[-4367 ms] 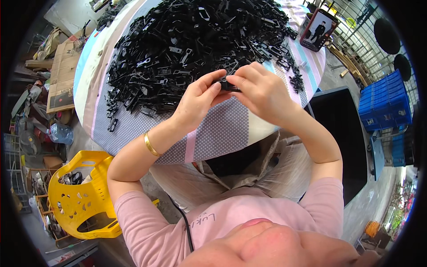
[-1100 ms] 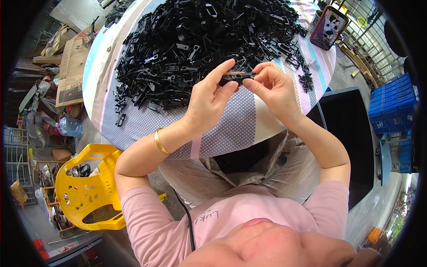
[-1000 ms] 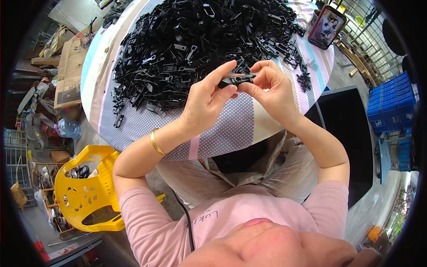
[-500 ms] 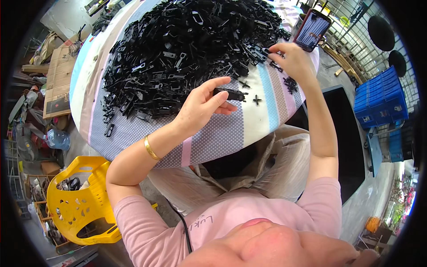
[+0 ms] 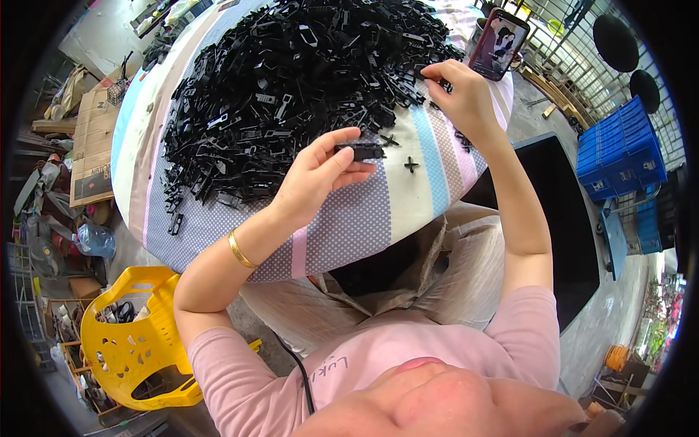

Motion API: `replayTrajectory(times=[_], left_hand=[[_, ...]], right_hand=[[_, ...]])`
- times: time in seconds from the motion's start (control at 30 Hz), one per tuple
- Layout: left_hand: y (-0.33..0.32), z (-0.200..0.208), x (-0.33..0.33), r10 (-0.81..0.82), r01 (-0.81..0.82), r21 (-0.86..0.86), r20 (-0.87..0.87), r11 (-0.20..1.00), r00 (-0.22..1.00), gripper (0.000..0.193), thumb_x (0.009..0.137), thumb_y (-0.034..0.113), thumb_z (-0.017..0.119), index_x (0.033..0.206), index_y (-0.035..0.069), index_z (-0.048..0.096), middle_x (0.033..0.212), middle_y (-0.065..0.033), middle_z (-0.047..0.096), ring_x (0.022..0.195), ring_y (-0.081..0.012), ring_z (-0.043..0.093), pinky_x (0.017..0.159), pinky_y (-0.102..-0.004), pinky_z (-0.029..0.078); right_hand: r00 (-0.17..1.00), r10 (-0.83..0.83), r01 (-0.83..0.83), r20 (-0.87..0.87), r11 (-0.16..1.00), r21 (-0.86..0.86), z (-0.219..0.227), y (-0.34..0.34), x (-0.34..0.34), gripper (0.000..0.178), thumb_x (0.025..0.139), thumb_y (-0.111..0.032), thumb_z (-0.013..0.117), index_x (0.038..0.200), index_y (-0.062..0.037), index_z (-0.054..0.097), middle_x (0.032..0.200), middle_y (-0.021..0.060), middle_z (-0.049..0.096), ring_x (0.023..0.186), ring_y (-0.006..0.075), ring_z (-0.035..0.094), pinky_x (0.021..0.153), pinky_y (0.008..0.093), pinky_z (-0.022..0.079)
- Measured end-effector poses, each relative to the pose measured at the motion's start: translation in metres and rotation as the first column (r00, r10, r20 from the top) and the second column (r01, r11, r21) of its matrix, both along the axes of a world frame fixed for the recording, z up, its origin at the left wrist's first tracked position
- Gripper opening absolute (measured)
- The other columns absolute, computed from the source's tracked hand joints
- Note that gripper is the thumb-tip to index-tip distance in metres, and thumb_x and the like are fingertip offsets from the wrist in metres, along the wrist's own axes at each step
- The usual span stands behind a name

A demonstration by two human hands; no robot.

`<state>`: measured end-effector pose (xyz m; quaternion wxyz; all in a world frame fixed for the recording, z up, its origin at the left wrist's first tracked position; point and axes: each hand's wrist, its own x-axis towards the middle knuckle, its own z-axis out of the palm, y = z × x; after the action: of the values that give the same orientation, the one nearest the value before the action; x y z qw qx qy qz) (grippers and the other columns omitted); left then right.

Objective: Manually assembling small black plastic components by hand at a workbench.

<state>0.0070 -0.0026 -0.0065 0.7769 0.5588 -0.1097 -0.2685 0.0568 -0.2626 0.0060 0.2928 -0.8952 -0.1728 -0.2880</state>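
Note:
My left hand [image 5: 309,178] is over the near edge of the pile, its thumb and fingers closed on a dark, narrow black plastic part [image 5: 366,151]. The part lies level and points to the right. Farther right, my right hand [image 5: 466,98] reaches to the right edge of the heap of black plastic parts [image 5: 291,95]. Its thumb and forefinger are bent close together among small dark pieces; what is between them is too small to make out. Two small cross-shaped black pieces lie between my hands, one of them a black cross [image 5: 411,165] on the cream stripe.
The heap covers much of a round table with a striped, dotted cloth [image 5: 342,240]. A phone [image 5: 499,45] stands upright at the far right. A yellow plastic chair [image 5: 135,342] is at the left, a blue crate [image 5: 622,149] at the right. Cardboard [image 5: 95,142] leans at the far left.
My right hand has shifted a little left along the heap's edge. My left hand still holds the black part, at a slightly different angle. The phone's screen shows a different picture.

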Motion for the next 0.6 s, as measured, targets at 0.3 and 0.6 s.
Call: replayTrajectory(times=[0.3,0.6], left_hand=[[0.001,0.000,0.002,-0.001,-0.013,-0.211,-0.065,0.977,0.998,0.034,0.096,0.009,0.037,0.128,-0.003,0.037,0.117,-0.0174,0.052,0.106,-0.0259,0.056,0.093,-0.0339,0.047],[0.001,0.002,0.001,0.056,-0.064,-0.165,-0.058,0.984,0.997,0.034,0.096,0.008,0.037,0.127,-0.005,0.037,0.118,-0.0165,0.050,0.108,-0.0233,0.055,0.095,-0.0306,0.046]], right_hand=[[0.844,0.433,-0.392,-0.316,0.901,0.189,0.020,0.050,-0.059,0.045,0.080,0.003,0.052,0.123,-0.0079,0.053,0.114,0.0088,0.058,0.089,0.0152,0.057,0.075,0.0259,0.048],[0.896,0.343,-0.193,-0.283,0.873,0.449,0.022,0.059,-0.061,0.027,0.077,-0.008,0.070,0.103,-0.0023,0.063,0.081,0.0033,0.066,0.072,0.0087,0.060,0.064,0.0220,0.049]])
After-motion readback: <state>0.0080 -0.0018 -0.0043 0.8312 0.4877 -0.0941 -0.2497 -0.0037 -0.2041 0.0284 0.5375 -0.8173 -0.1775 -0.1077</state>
